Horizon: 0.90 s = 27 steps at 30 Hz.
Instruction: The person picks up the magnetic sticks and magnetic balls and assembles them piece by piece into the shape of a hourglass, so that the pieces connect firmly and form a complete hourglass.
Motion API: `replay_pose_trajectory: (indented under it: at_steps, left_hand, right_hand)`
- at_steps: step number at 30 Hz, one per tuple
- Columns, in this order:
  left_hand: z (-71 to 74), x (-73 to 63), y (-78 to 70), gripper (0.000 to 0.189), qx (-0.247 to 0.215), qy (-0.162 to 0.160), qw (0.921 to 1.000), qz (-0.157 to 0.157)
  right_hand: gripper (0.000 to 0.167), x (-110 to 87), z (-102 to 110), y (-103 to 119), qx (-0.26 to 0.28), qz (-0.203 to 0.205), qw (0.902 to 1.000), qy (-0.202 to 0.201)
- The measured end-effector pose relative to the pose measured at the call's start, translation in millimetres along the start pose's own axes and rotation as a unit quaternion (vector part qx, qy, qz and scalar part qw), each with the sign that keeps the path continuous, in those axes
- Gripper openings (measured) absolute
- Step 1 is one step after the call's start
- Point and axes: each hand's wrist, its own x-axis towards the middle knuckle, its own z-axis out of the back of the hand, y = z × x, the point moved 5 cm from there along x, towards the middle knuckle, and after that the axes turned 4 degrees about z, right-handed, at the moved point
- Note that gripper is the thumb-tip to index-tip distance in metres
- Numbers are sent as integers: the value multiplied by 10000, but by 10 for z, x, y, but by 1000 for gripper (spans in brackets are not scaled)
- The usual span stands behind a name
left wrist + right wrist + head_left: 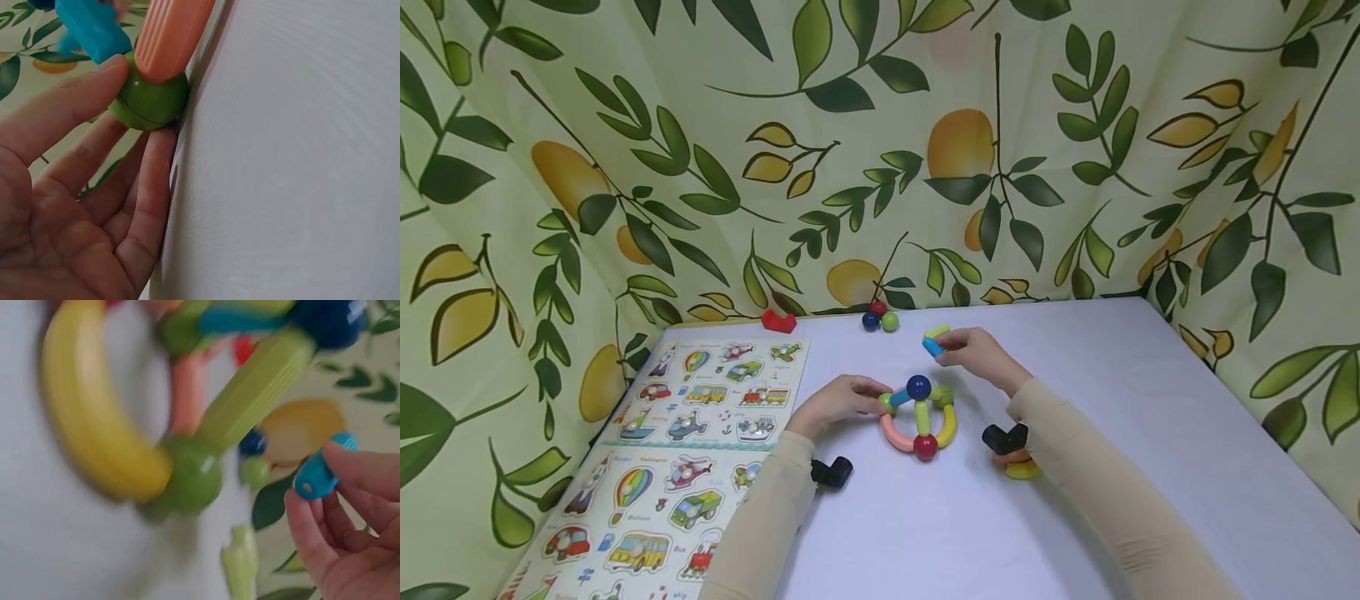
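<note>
Right hand pinches short bright-blue plastic rod, right of frame centre! Left hand grips glossy green plastic ball on multicoloured ball-and-rod structure, lower centre.

Forearms extended forward, left grip with thumb opposite fingers, right grip pinching, farther forward

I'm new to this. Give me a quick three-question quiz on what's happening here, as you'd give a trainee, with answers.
1. What colour is the stick in the right hand?
2. True or false: the left hand is clear of the structure.
3. The structure's top ball is: A) red; B) navy; C) green.

Key:
1. Blue.
2. False; it holds a green ball there.
3. B.
</note>
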Motion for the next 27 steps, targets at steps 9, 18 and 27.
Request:
replay_pose_trajectory:
  at_steps: [9,18,27]
  left_hand:
    - [34,-13,42,33,-231,64,9997,-35]
    - [26,-4,60,36,-550,132,9984,-47]
    - [8,30,59,36,-463,109,9989,-24]
  right_hand:
    - [44,-308,-114,383,1192,471,9917,112]
    - [38,-348,-227,491,1052,620,9925,53]
    - [43,-200,-48,349,880,650,9940,-92]
